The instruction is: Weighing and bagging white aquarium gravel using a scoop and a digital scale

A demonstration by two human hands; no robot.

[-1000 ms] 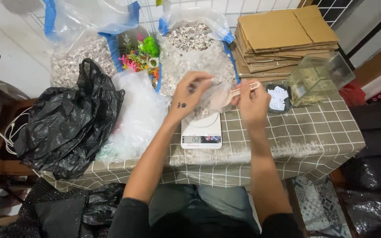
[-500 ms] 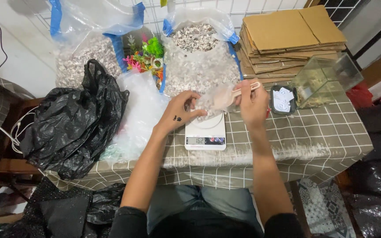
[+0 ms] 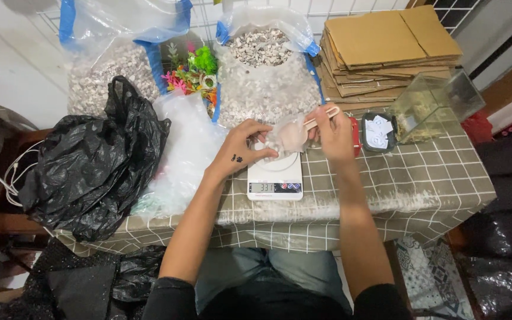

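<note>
A small clear plastic bag (image 3: pixel 288 135) with pale contents sits on a white kitchen scale (image 3: pixel 275 176) with a lit display. My left hand (image 3: pixel 245 148) grips the bag's left side. My right hand (image 3: pixel 333 135) holds the bag's right edge together with a pale scoop (image 3: pixel 321 117) whose handle sticks out above the fingers. Right behind the hands stands a big clear sack of grey-white gravel (image 3: pixel 265 71).
A second gravel sack (image 3: pixel 105 71), colourful plastic plants (image 3: pixel 194 71) and a heap of clear bags (image 3: pixel 185 148) lie at the back left. A black bin bag (image 3: pixel 90 166) covers the left. Flattened cardboard (image 3: pixel 386 47), a glass tank (image 3: pixel 431 104) and a small black tray (image 3: pixel 377 131) stand at right.
My left hand came down from above the scale onto the small bag. The bag now rests on the scale, and both hands sit lower and closer together.
</note>
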